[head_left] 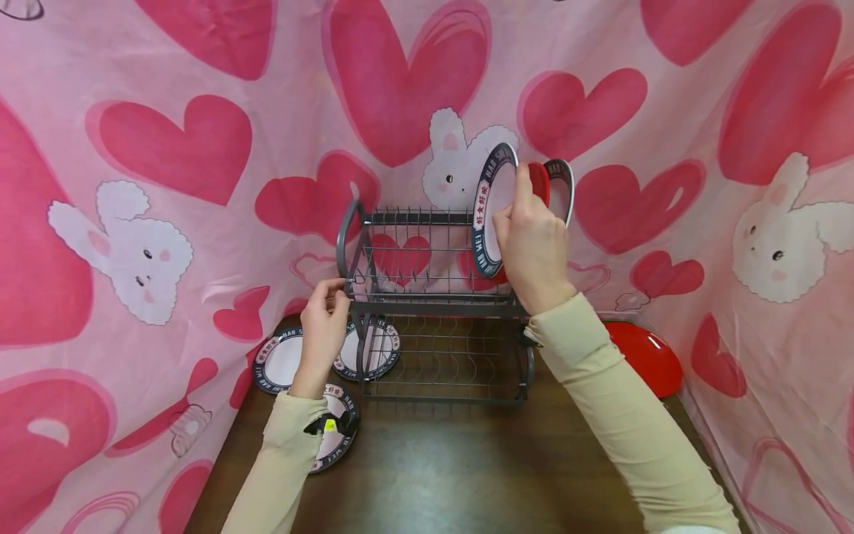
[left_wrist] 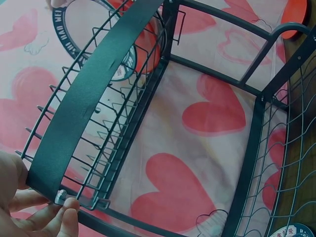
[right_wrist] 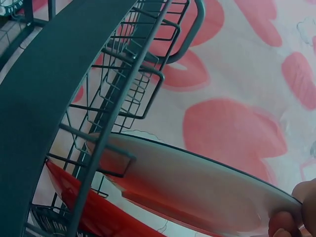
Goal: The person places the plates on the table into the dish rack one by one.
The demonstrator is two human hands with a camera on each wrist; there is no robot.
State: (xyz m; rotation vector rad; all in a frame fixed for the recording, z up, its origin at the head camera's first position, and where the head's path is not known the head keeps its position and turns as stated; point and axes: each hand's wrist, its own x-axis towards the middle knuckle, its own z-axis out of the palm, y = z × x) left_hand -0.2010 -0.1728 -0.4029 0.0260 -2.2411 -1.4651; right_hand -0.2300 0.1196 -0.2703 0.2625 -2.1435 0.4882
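Observation:
A two-tier dark metal dish rack [head_left: 434,308] stands at the back of the table. My right hand [head_left: 534,248] pinches the edge of a white plate with a dark patterned rim [head_left: 490,215], which is upright at the upper tier's right side. In the right wrist view, the far end of this plate [right_wrist: 197,182] lies among the rack's wires. To its right stand a red plate [head_left: 539,182] and another dark-rimmed plate [head_left: 565,185], partly hidden by my hand. My left hand [head_left: 325,326] holds the upper tier's left front corner, fingers at the frame in the left wrist view.
Dark-rimmed plates lie on the table left of the rack: one at the far left [head_left: 280,363], one behind the rack's leg [head_left: 376,348] and one under my left wrist [head_left: 336,445]. A red plate [head_left: 643,360] lies at the right. Pink heart-patterned cloth [head_left: 173,148] surrounds the table.

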